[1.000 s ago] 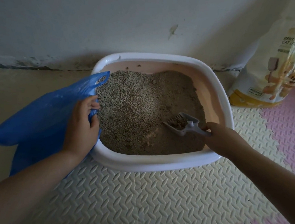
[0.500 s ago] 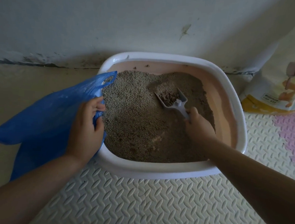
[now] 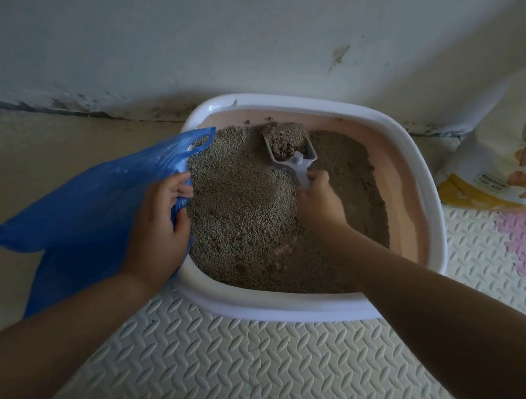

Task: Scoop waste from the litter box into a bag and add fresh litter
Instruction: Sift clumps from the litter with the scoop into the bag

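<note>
A white-rimmed, pink-lined litter box (image 3: 278,306) holds grey-brown litter (image 3: 239,203). My right hand (image 3: 317,197) grips the handle of a pale plastic scoop (image 3: 295,153), which sits at the box's far wall, heaped with clumped litter. My left hand (image 3: 159,222) grips the edge of a blue plastic bag (image 3: 82,197) at the box's left rim. The bag spreads out to the left over the floor. Its inside is hidden.
A pale bag of fresh cat litter (image 3: 512,140) stands at the right against the wall (image 3: 236,39). Cream and pink foam mats (image 3: 242,364) cover the floor under and in front of the box. Bare floor lies at left.
My right hand pushed the scoop from the box's near right across to its far wall, and the scoop filled with clumped litter. My left hand kept holding the bag at the left rim.
</note>
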The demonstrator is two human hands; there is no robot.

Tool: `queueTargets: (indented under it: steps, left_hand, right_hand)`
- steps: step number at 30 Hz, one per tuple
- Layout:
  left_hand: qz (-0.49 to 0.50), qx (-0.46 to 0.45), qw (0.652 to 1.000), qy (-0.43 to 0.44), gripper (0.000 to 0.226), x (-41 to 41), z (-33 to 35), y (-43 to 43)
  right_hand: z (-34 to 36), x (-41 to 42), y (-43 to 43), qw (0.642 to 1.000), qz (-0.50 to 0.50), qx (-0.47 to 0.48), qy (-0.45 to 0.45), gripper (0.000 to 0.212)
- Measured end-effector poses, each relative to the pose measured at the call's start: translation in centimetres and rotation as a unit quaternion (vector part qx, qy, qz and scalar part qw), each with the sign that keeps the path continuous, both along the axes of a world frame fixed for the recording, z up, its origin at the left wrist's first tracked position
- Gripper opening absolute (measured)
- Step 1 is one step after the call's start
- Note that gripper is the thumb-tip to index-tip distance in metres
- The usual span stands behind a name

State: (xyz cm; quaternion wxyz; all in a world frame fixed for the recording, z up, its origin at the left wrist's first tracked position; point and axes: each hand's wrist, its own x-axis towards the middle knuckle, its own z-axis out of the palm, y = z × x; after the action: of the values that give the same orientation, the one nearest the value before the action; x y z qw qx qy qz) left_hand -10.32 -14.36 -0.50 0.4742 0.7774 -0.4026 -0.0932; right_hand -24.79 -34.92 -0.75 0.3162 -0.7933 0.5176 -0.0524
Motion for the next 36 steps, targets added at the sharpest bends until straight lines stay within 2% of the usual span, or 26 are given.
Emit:
queueTargets:
  steps: [5, 9, 19, 23, 30, 33, 36]
  left_hand:
    - [-0.002, -0.001, 1.0, -0.007, 0.051, 0.0, -0.1, 0.0]
    - [-0.005, 0.0, 1.0, -0.01, 0.051, 0.1, -0.1, 0.1]
    - [-0.004, 0.003, 1.0, -0.028, 0.049, 0.0, 0.1, -0.1]
    - [-0.005, 0.008, 0.999, -0.035, 0.05, 0.1, 0.0, -0.1]
    - [-0.007, 0.017, 0.999, -0.027, 0.049, -0.1, 0.3, 0.0]
    - [-0.01, 0.019, 0.999, -0.031, 0.049, 0.0, 0.3, 0.1]
    - [-0.013, 0.015, 0.999, -0.039, 0.048, 0.1, 0.2, 0.0]
  right_hand:
    - [2.9, -5.3, -0.2, 0.987, 0.119, -0.105, -0.024, 0.034]
    - [5.0, -9.1, 0.3, 0.975, 0.142, -0.164, -0.055, 0.033]
    - [5.1, -12.4, 2.9, 0.974, 0.149, -0.143, -0.087, 0.032]
    - [4.8, -12.5, 4.2, 0.981, 0.101, -0.111, -0.124, 0.031]
    - [4.2, -12.1, 5.2, 0.989, 0.007, -0.066, -0.131, 0.027]
    - [4.1, -11.9, 5.2, 0.993, -0.042, -0.033, -0.106, 0.026]
    - [3.4, -11.8, 4.1, 0.99, -0.112, 0.053, -0.064, 0.024]
